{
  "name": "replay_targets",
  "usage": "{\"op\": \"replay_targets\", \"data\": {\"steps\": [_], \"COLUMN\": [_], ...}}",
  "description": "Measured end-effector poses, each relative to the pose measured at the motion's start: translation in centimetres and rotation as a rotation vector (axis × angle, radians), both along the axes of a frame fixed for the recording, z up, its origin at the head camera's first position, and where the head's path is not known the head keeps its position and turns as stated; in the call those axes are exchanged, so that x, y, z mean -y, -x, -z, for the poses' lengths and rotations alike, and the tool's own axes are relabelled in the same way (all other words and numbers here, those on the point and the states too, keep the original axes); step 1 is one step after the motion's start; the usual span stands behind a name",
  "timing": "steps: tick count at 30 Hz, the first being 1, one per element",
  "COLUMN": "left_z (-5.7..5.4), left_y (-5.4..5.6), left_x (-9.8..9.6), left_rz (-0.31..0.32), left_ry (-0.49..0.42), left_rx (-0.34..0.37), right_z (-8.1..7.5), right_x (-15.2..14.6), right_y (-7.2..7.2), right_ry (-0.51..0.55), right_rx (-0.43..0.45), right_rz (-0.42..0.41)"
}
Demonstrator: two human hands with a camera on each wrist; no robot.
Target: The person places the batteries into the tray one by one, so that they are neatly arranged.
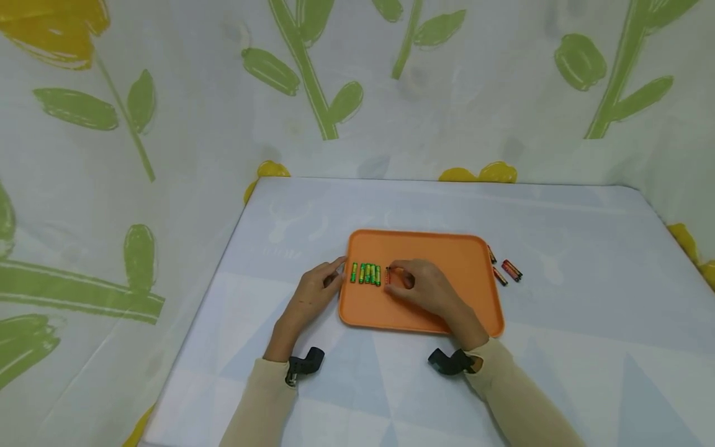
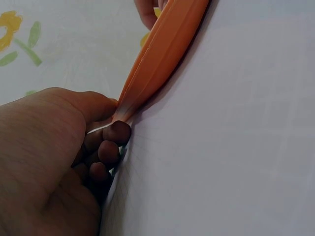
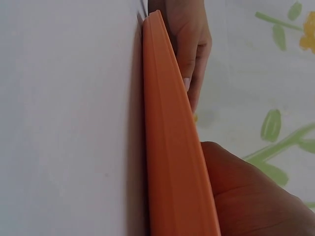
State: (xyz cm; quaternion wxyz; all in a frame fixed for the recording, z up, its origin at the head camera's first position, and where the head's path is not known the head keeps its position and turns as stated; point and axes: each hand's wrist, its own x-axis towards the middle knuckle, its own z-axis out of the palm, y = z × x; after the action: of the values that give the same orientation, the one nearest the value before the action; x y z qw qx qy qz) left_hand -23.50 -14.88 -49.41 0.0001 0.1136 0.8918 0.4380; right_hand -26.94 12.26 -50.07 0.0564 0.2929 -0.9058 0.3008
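Note:
An orange tray (image 1: 441,248) lies on the table. My left hand (image 1: 317,287) is at its left edge; in the left wrist view, thumb and fingertips of the left hand (image 2: 54,142) pinch the rim. Several green batteries (image 1: 368,274) stand side by side in a row on the tray's left part, the leftmost set slightly apart. My right hand (image 1: 427,285) is over the tray, pinching a red-and-black battery (image 1: 388,275) lengthwise between thumb and index finger, just right of the row. In the right wrist view the tray's side wall (image 3: 172,147) hides the fingertips and battery.
Several red-and-black batteries (image 1: 511,270) lie on the table (image 1: 586,298) just beyond the tray's right edge, one close against the rim. A cloth with a leaf and flower print (image 1: 190,93) hangs behind and left of the table.

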Motion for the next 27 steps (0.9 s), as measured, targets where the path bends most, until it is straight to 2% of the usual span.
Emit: {"op": "replay_targets", "data": {"steps": [14,21,27], "left_z": [0.0,0.5,0.6], "left_y": [0.1,0.4,0.3], "left_x": [0.1,0.4,0.4], "left_rz": [0.004,0.010,0.009], "left_ry": [-0.018,0.008,0.007], "left_rx": [0.011,0.002,-0.005], "right_z": [-0.1,-0.2,-1.2], "right_x": [0.7,0.7,0.4], "right_y": [0.3,0.5,0.1], "right_ry": [0.020,0.007,-0.013], "right_rx": [-0.020,0.049,0.118], "right_rz": [-0.015,-0.024,-0.028]}}
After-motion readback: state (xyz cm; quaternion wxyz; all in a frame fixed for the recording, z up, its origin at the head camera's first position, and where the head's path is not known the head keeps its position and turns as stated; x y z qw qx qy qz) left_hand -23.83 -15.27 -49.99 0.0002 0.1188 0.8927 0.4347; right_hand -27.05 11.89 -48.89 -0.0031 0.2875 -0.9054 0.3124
